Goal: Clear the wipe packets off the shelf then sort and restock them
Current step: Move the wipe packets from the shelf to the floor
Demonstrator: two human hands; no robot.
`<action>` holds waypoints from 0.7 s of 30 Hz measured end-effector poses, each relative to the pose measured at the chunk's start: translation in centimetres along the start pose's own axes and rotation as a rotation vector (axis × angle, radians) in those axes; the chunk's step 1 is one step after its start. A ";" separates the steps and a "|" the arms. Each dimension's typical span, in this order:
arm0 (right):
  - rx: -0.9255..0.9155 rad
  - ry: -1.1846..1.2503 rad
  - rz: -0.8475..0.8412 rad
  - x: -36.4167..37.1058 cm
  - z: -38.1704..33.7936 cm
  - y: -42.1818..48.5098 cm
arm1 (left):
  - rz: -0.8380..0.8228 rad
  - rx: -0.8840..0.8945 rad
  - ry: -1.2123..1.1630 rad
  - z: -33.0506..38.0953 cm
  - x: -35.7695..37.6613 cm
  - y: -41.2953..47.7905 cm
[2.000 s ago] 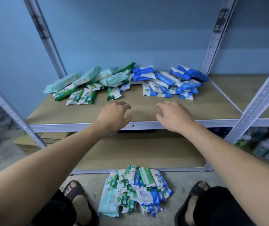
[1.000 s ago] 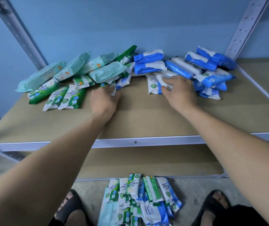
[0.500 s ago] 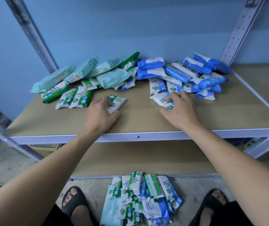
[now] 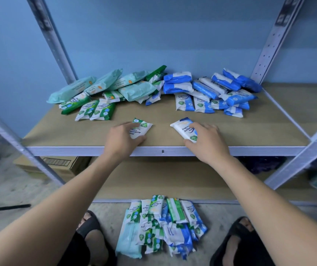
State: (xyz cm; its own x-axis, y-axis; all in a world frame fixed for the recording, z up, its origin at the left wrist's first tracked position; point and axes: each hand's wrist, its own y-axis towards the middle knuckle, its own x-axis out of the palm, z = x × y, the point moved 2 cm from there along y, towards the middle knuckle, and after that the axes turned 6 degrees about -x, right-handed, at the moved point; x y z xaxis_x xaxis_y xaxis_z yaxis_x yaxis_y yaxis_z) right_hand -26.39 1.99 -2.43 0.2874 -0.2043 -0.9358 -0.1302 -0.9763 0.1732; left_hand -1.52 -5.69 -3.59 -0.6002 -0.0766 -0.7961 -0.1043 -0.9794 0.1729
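Head cam: mid-clearing, left hand grips a green packet, right hand a blue packet, fingers curled round each. Next, I'd guess both drop onto the floor pile.

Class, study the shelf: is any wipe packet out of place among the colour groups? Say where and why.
Yes. One blue-and-white packet lies at the right edge of the green and mint packets, apart from the blue group; its colour mismatches its neighbours.

Grips: two, left grip and right grip
Held: one green packet, one blue packet
Teal packs, far left: four
Blue heap, far right: overlapped, uncountable
Sandals: two
Cardboard box: one
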 end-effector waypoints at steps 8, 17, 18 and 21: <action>-0.064 0.090 0.157 2.4 -2.5 -6.5 | 0.206 0.142 0.007 -1.0 1.5 -7.7; -0.115 0.129 0.024 10.6 -1.8 -12.3 | 0.140 0.119 -0.023 -6.2 7.7 -14.3; -0.105 0.121 -0.030 11.6 -1.5 -12.7 | 0.085 0.093 -0.008 -7.1 8.6 -14.7; -0.043 0.108 -0.177 14.4 -0.3 -13.4 | -0.069 -0.009 0.022 -9.5 11.0 -15.6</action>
State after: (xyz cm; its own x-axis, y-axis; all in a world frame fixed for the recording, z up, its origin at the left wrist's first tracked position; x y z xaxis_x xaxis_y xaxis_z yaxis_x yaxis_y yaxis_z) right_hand -20.26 12.15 -18.17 0.4023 -0.0337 -0.9149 -0.0288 -0.9993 0.0242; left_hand 1.03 6.94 -20.60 -0.5745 -0.0124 -0.8184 -0.1381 -0.9841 0.1118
